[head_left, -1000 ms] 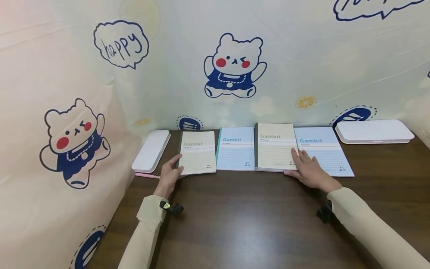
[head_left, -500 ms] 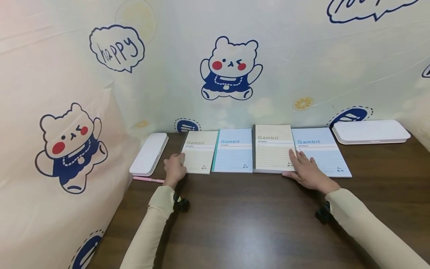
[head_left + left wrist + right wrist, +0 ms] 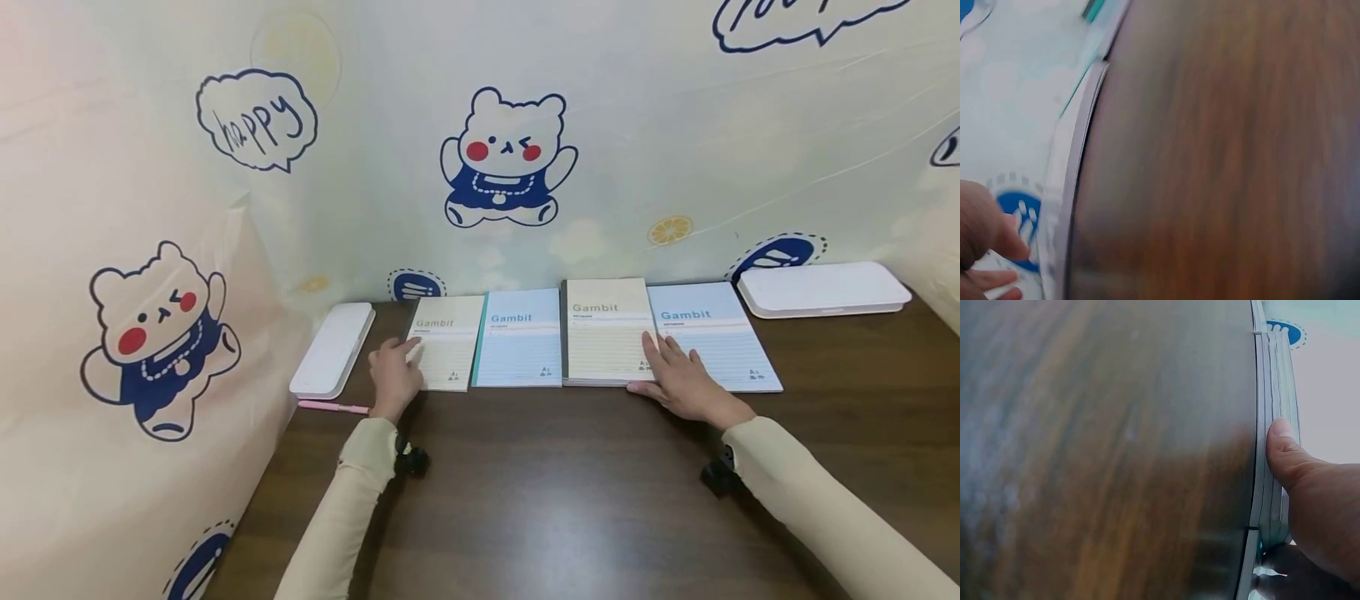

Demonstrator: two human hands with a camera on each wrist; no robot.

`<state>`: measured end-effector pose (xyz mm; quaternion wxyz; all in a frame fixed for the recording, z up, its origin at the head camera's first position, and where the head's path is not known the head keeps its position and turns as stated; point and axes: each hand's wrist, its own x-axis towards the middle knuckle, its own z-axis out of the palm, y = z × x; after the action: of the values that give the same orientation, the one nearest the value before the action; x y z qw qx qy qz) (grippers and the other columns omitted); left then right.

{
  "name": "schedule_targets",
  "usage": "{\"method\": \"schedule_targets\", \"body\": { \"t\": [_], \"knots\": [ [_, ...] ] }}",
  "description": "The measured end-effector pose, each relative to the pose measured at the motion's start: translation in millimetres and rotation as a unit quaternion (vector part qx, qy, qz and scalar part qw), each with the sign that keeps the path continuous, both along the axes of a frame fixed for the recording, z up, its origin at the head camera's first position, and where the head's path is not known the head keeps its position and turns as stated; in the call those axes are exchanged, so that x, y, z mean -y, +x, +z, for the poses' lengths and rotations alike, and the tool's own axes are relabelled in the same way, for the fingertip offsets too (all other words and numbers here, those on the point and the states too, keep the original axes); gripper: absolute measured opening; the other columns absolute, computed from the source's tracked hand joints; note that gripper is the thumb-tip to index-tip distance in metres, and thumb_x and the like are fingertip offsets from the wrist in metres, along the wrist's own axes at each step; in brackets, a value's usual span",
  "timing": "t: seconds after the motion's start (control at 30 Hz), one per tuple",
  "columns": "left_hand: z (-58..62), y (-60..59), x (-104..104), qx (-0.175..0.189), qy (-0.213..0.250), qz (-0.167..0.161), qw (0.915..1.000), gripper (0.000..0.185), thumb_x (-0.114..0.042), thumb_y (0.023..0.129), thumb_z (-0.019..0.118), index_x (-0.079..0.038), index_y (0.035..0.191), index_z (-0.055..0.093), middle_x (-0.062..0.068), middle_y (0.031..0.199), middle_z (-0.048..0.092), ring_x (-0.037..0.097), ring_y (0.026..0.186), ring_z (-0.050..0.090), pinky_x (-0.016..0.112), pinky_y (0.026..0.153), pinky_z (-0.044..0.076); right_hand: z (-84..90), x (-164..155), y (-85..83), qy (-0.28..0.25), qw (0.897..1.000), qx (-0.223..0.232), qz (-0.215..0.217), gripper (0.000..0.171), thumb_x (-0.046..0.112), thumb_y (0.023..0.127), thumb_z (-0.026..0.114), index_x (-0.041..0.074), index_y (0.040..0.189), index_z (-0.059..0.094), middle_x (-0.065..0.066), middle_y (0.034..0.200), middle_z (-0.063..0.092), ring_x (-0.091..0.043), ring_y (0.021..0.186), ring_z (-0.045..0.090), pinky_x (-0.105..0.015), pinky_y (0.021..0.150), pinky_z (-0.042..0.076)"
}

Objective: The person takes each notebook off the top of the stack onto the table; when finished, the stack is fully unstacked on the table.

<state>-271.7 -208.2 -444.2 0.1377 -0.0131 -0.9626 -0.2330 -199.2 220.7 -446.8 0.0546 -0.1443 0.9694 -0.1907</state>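
From where I stand, four piles of notebooks lie side by side in a row on the dark wooden surface [image 3: 525, 500], against a cartoon-printed cloth [image 3: 360, 183]. The left hand [image 3: 395, 379] is at the left edge of the first, a cream notebook [image 3: 447, 350]. Its fingers are loosely bent, one tip reaching over the cover near that edge; whether they press on it I cannot tell. The left-wrist view shows the thumb held apart from the fingers, with nothing pinched between.

Next comes a blue notebook [image 3: 519, 342] with a green spine, just right of the cream one, then a cream stack [image 3: 606, 333], visibly several notebooks thick, with a dark spine. The right hand [image 3: 686, 379] has its fingers spread: one lies on the stack's lower right cover, others over the neighbouring light-blue notebook [image 3: 716, 333], which adjoins the stack's right side. The thumb touches the stack's near page edges, as the right-wrist view shows.

Beyond the row's left end sits a slim white case [image 3: 333, 350], with a pink pen [image 3: 332, 407] just below it, near the left hand. Another white case [image 3: 823, 289] lies past the right end.
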Motion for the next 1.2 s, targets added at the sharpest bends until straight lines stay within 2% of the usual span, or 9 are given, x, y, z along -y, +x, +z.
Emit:
{"method": "schedule_targets", "body": {
  "t": [0.07, 0.13, 0.2, 0.27, 0.4, 0.47, 0.63, 0.93, 1.2],
  "knots": [
    [2.9, -1.3, -21.8, -0.052, 0.026, -0.036, 0.9977, 0.041, 0.002, 0.076, 0.060, -0.007, 0.116, 0.062, 0.025, 0.123, 0.050, 0.040, 0.113, 0.042, 0.052, 0.093, 0.030, -1.0, -1.5, -0.3, 0.002, 1.000, 0.000, -0.001, 0.086, 0.048, 0.089, 0.048, -0.006, 0.142, 0.007, -0.033, 0.143, 0.010, -0.049, 0.130, 0.008, -0.066, 0.097, 0.006],
    [9.7, -1.1, -51.5, -0.068, 0.049, -0.094, 0.9920, 0.041, -0.004, 0.078, 0.064, -0.004, 0.119, 0.059, 0.023, 0.124, 0.050, 0.036, 0.116, 0.043, 0.048, 0.098, 0.028, -2.5, -2.4, -0.7, 0.001, 1.000, 0.001, 0.000, 0.086, 0.048, 0.089, 0.048, -0.005, 0.142, 0.007, -0.032, 0.144, 0.009, -0.049, 0.130, 0.007, -0.066, 0.097, 0.005],
    [17.7, 2.9, -85.6, -0.036, 0.055, -0.157, 0.9854, 0.051, -0.015, 0.080, 0.067, -0.004, 0.127, 0.051, 0.021, 0.130, 0.046, 0.033, 0.122, 0.039, 0.047, 0.103, 0.025, -3.9, -2.3, -1.1, -0.001, 1.000, 0.004, 0.000, 0.086, 0.048, 0.089, 0.048, -0.005, 0.142, 0.006, -0.032, 0.144, 0.009, -0.048, 0.131, 0.007, -0.066, 0.098, 0.005],
    [23.3, 8.6, -118.7, 0.027, 0.040, -0.202, 0.9782, 0.067, -0.031, 0.080, 0.068, -0.006, 0.136, 0.040, 0.018, 0.139, 0.036, 0.032, 0.129, 0.031, 0.046, 0.105, 0.023, -5.7, -0.8, -1.6, -0.006, 1.000, 0.006, 0.000, 0.087, 0.049, 0.088, 0.048, -0.005, 0.142, 0.006, -0.032, 0.144, 0.009, -0.048, 0.131, 0.006, -0.066, 0.098, 0.004],
    [20.9, 15.9, -168.1, 0.118, -0.019, -0.252, 0.9604, 0.087, -0.052, 0.076, 0.064, -0.009, 0.142, 0.026, 0.017, 0.146, 0.024, 0.031, 0.133, 0.022, 0.044, 0.106, 0.023, -8.4, 4.3, -2.4, -0.010, 1.000, 0.001, -0.002, 0.088, 0.051, 0.088, 0.047, -0.004, 0.142, 0.007, -0.032, 0.144, 0.010, -0.048, 0.131, 0.007, -0.066, 0.098, 0.004],
    [14.8, 15.9, -182.0, 0.135, -0.024, -0.259, 0.9560, 0.089, -0.053, 0.076, 0.064, -0.007, 0.142, 0.027, 0.017, 0.146, 0.024, 0.029, 0.133, 0.024, 0.042, 0.105, 0.026, -9.1, 6.6, -2.7, -0.007, 1.000, -0.002, -0.001, 0.087, 0.051, 0.088, 0.047, -0.004, 0.142, 0.007, -0.031, 0.144, 0.010, -0.047, 0.131, 0.007, -0.065, 0.098, 0.005],
    [4.4, 14.6, -194.0, 0.146, -0.011, -0.248, 0.9577, 0.090, -0.052, 0.073, 0.067, -0.005, 0.140, 0.030, 0.016, 0.147, 0.021, 0.027, 0.132, 0.028, 0.038, 0.102, 0.032, -6.9, 8.5, -4.4, 0.002, 1.000, -0.007, 0.004, 0.086, 0.048, 0.089, 0.047, -0.004, 0.143, 0.006, -0.032, 0.144, 0.010, -0.047, 0.131, 0.007, -0.065, 0.098, 0.006],
    [2.7, 11.4, -201.6, 0.149, -0.019, -0.258, 0.9545, 0.107, -0.058, 0.062, 0.073, -0.005, 0.142, 0.024, 0.015, 0.149, 0.015, 0.025, 0.133, 0.024, 0.035, 0.103, 0.031, -2.2, 1.3, -6.2, 0.010, 1.000, -0.003, -0.003, 0.087, 0.050, 0.089, 0.045, -0.005, 0.142, 0.005, -0.032, 0.144, 0.010, -0.047, 0.131, 0.006, -0.065, 0.099, 0.005],
    [-3.5, 13.6, -206.1, 0.152, 0.015, -0.238, 0.9592, 0.104, -0.051, 0.061, 0.078, -0.008, 0.141, 0.028, 0.012, 0.149, 0.018, 0.022, 0.133, 0.026, 0.031, 0.102, 0.032, -6.4, -1.5, -4.4, 0.012, 1.000, 0.000, -0.003, 0.086, 0.050, 0.089, 0.046, -0.004, 0.142, 0.006, -0.032, 0.143, 0.011, -0.048, 0.131, 0.007, -0.066, 0.098, 0.006]
  ]
}}
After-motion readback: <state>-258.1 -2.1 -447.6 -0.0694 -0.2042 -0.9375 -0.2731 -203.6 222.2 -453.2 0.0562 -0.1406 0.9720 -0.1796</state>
